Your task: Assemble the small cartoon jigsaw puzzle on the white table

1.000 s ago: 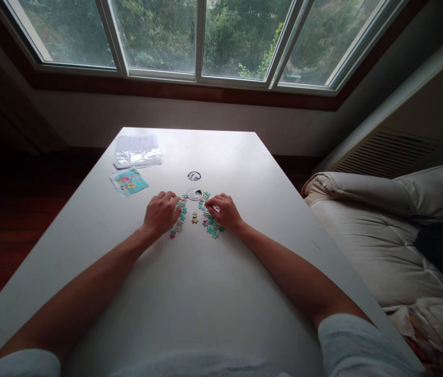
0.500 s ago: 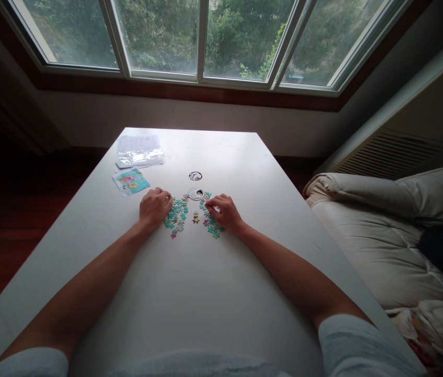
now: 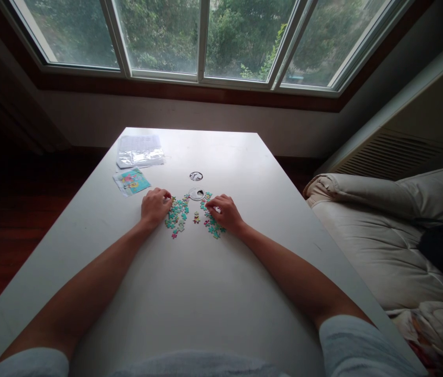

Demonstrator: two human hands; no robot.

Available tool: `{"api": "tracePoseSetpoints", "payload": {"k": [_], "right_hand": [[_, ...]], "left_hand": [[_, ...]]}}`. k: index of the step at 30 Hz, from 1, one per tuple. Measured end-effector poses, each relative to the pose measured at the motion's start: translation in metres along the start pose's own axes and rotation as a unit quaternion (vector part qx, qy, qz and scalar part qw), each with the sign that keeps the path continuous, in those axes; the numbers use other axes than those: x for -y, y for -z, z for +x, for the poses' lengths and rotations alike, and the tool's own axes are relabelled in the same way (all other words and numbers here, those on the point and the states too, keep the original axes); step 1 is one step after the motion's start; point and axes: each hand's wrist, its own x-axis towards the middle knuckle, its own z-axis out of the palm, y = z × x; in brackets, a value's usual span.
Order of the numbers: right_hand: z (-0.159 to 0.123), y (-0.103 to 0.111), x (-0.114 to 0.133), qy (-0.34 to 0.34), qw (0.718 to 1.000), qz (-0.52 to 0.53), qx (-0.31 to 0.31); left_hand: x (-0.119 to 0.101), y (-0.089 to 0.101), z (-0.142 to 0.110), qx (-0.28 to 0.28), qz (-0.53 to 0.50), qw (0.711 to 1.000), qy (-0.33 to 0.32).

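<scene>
Small jigsaw puzzle pieces, mostly turquoise with some pink and yellow, lie in two loose piles on the white table (image 3: 190, 293). My left hand (image 3: 156, 206) rests at the outer edge of the left pile (image 3: 178, 212), its fingers curled; whether a piece is between them is hidden. At the right pile (image 3: 212, 225) is my right hand (image 3: 224, 210), thumb and fingers drawn together in a pinch over the pieces. What that pinch holds, if anything, is too small to make out. Between the piles lies a small joined cluster of puzzle pieces (image 3: 197, 218).
A round, silvery lid-like thing (image 3: 196, 194) lies just beyond the piles, with a smaller round thing (image 3: 196, 176) behind it. Farther left are a colourful picture card (image 3: 132, 181) and a clear plastic packet (image 3: 140, 151). A cream sofa (image 3: 378, 235) stands right of the table.
My left hand has drawn back leftward, uncovering more of the left pile, then shifted little. My right hand stays in place at the right pile.
</scene>
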Motion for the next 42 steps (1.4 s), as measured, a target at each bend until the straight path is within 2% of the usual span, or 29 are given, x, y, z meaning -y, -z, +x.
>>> {"api": "tracePoseSetpoints", "payload": {"k": [5, 8, 15, 24, 29, 32, 36, 42], "right_hand": [[0.001, 0.001, 0.002, -0.003, 1.000, -0.004, 0.001], [0.001, 0.001, 0.003, -0.001, 1.000, -0.004, 0.001], [0.002, 0.004, 0.008, -0.006, 1.000, 0.004, 0.008], [0.006, 0.006, 0.026, 0.001, 0.996, 0.086, 0.002], [0.006, 0.004, 0.031, -0.014, 0.991, 0.132, 0.023], [0.005, 0.001, 0.030, -0.028, 0.985, 0.164, 0.045], [0.004, -0.002, 0.024, -0.038, 0.983, 0.175, 0.041], [0.003, -0.002, 0.018, -0.040, 0.990, 0.132, 0.026]], "left_hand": [[0.002, -0.002, 0.003, -0.002, -0.053, 0.998, 0.036], [0.002, -0.002, 0.004, -0.008, -0.099, 0.994, 0.036], [-0.007, -0.001, -0.001, -0.029, -0.166, 0.985, -0.033], [-0.045, 0.003, -0.021, 0.028, -0.228, 0.962, -0.145], [-0.058, 0.008, -0.029, 0.052, -0.226, 0.960, -0.159], [-0.060, 0.008, -0.032, 0.054, -0.216, 0.963, -0.155], [-0.058, 0.006, -0.035, 0.042, -0.166, 0.973, -0.157], [-0.053, 0.002, -0.039, 0.065, -0.054, 0.963, -0.256]]}}
